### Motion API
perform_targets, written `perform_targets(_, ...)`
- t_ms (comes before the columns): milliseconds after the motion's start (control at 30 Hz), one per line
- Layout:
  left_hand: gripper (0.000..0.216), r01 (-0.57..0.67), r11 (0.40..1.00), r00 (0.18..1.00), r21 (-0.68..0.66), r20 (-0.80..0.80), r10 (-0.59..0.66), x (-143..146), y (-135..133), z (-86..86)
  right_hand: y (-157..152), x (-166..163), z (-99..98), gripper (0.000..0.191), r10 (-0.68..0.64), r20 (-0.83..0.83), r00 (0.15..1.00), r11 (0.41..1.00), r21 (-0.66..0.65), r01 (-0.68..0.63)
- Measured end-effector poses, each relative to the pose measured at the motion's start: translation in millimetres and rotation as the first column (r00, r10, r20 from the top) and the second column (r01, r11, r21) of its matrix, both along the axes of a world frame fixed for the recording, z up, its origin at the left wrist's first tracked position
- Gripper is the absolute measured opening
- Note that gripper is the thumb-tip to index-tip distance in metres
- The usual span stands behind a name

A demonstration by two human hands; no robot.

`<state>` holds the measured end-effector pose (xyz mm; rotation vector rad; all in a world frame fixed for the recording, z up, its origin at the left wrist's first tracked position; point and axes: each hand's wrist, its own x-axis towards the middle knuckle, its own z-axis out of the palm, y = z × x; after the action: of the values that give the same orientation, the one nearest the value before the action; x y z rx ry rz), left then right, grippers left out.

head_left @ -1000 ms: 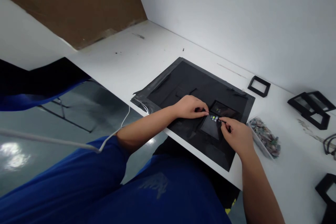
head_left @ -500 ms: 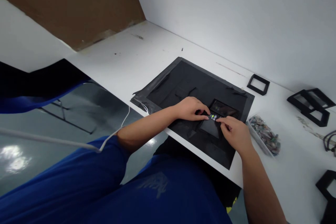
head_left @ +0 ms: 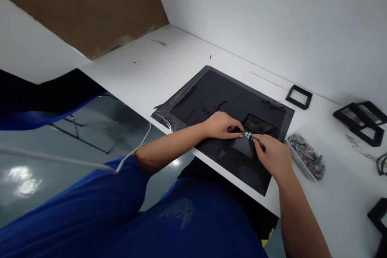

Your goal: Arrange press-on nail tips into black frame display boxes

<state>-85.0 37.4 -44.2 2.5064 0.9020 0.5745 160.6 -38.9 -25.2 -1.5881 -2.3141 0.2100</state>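
A row of small shiny pieces, one of them glowing yellow-green, lies across a dark, glossy rectangular piece on the black mat. At the row's left end, my left hand has its thumb and index finger curled in, tips on the pieces. From the right, my right hand pinches a small piece at the other end, its thumb and index finger close together. Another dark glossy panel shows just behind the row. What exactly sits between the fingertips is too small to name.
Right of the mat stands a clear plastic box full of small multicoloured pieces. A black square frame lies near the wall, with several more frames farther right. A white cable hangs past my left arm. A chair is at left.
My right hand's thumb and index finger have drawn closer together at the row's right end. My left hand stays nearly in place. The whole view has shifted slightly.
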Motion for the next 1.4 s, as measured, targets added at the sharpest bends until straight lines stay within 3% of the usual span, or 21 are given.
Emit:
perform_targets(267, 0.037, -0.02, 1.0, 1.0, 0.019, -0.009, 0.02, 3.4, -2.3, -1.8, 1.0, 1.0, -0.6, 0.03, -0.042, 0.006, 0.999, 0.999, -0.012, 0.042)
perform_targets(700, 0.032, -0.021, 0.999, 1.0, 0.027, -0.015, 0.021, 3.9, -4.4, 0.9, 1.5, 0.8, 1.2, 0.032, 0.002, -0.021, 1.0, 0.999, -0.044, -0.003)
perform_targets(900, 0.043, -0.03, 1.0, 0.999, 0.001, -0.02, 0.031, 4.1, -5.4, 1.1, 3.4, 3.0, 2.5, 0.033, -0.035, -0.004, 0.999, 0.999, -0.024, 0.035)
perform_targets(1400, 0.038, -0.118, 0.987, 0.993, -0.113, -0.032, 0.115, 4.9, -5.5, 5.3, 1.5, 2.2, 3.1, 0.032, -0.026, 0.004, 1.0, 0.998, -0.06, 0.026)
